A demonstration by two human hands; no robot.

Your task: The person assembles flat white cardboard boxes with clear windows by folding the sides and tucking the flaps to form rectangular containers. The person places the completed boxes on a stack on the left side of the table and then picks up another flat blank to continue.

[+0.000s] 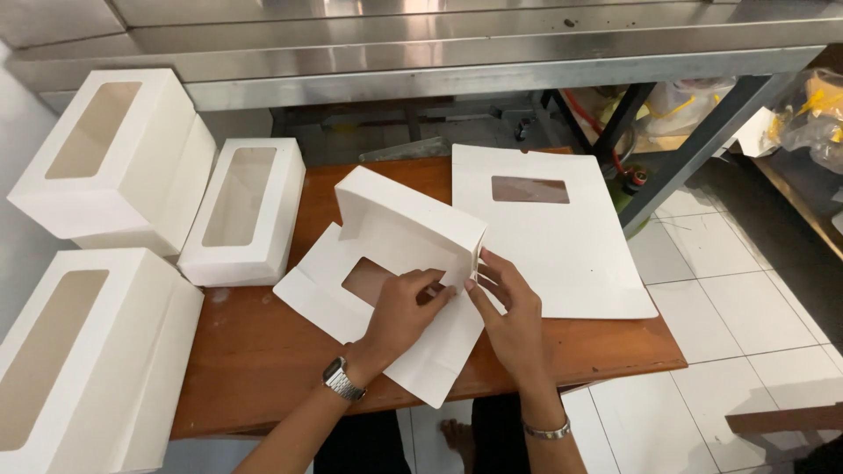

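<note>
Both hands are on a half-folded white window box (pixel 395 263) lying mid-way on the wooden table (pixel 263 351). The left hand (pixel 399 312) presses flat over the panel and covers part of the window cutout; the right hand (pixel 509 316) pinches the raised corner flap. Flat blanks (pixel 553 237) sit just beside it, and finished boxes (pixel 241 211) on the left run out of frame.

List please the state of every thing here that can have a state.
Half-folded box: partly folded, one wall raised, lid flap flat.
Flat box sheet: unfolded, lying flat on the wooden table.
Three finished boxes: assembled, closed.
Left hand: pressing on the flap.
Right hand: fingers pinching the raised corner.
</note>
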